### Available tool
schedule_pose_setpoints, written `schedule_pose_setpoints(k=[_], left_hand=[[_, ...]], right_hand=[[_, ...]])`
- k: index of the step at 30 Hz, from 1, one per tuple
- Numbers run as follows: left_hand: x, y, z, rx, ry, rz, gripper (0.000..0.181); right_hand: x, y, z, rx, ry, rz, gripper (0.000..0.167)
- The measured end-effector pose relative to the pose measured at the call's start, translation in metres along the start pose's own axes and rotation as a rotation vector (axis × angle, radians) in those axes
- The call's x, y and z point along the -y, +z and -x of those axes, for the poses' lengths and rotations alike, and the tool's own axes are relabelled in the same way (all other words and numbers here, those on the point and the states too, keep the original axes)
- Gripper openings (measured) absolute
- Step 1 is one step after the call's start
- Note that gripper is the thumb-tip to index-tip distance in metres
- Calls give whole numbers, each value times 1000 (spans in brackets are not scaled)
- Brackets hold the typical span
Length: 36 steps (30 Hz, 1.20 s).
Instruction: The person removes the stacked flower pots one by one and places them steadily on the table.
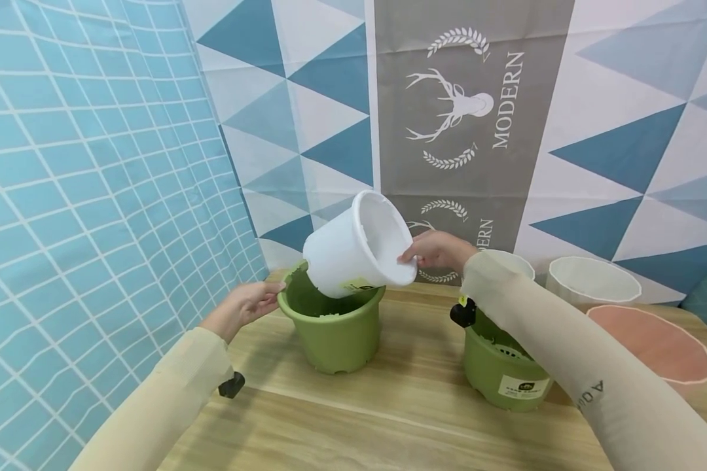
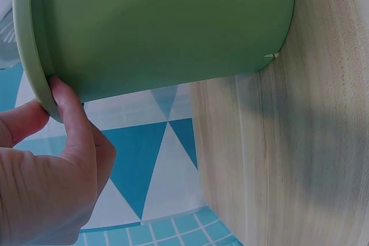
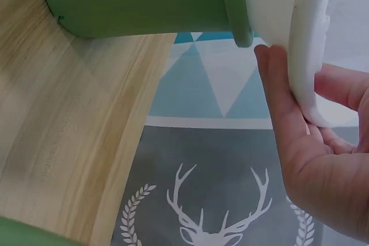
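My left hand [image 1: 244,307] pinches the left rim of a green flowerpot [image 1: 340,340] that stands upright on the table. In the left wrist view, the thumb and fingers [image 2: 72,113] of that hand are on either side of the rim. A white flowerpot [image 1: 338,252] is tilted over the green one, its base partly inside it and its mouth facing right. My right hand [image 1: 438,250] grips the white pot's rim, thumb inside and fingers underneath, as the right wrist view shows. A yellow-green label sits on the white pot's side.
A second green flowerpot [image 1: 489,376] with a label stands partly behind my right forearm. Farther right are a white pot [image 1: 592,278], another white rim [image 1: 509,261] and a pinkish pot [image 1: 654,340]. Patterned cloth hangs behind the wooden table [image 1: 330,418], blue tiled cloth [image 1: 94,163] at left.
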State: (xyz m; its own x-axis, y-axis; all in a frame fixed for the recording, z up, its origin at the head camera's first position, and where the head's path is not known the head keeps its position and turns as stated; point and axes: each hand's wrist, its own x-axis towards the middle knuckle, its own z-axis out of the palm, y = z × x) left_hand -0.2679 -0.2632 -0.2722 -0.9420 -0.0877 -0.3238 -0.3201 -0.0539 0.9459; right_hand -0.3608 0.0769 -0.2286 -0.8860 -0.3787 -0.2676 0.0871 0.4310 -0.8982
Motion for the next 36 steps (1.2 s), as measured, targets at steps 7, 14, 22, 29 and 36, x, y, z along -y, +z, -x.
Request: schedule_pose_setpoints(k=[7,14,22,29,36], left_hand=[[1,-1,1,1,-1,6,13],[1,-3,2,7,3,28,14],[0,1,-1,-4,6,32,33],[-1,1,-3,-16,11,36,33],[2,0,-1,-17,-2,38,50]], right_hand=[[-7,-7,0,104,22,-115,37],[-8,-19,1,188,-34,-46,34],[-7,-32,2,159,-57,-28,29],[-10,-40,4,146,-33,-46,31],[-11,-47,6,98,-11,-48,21]])
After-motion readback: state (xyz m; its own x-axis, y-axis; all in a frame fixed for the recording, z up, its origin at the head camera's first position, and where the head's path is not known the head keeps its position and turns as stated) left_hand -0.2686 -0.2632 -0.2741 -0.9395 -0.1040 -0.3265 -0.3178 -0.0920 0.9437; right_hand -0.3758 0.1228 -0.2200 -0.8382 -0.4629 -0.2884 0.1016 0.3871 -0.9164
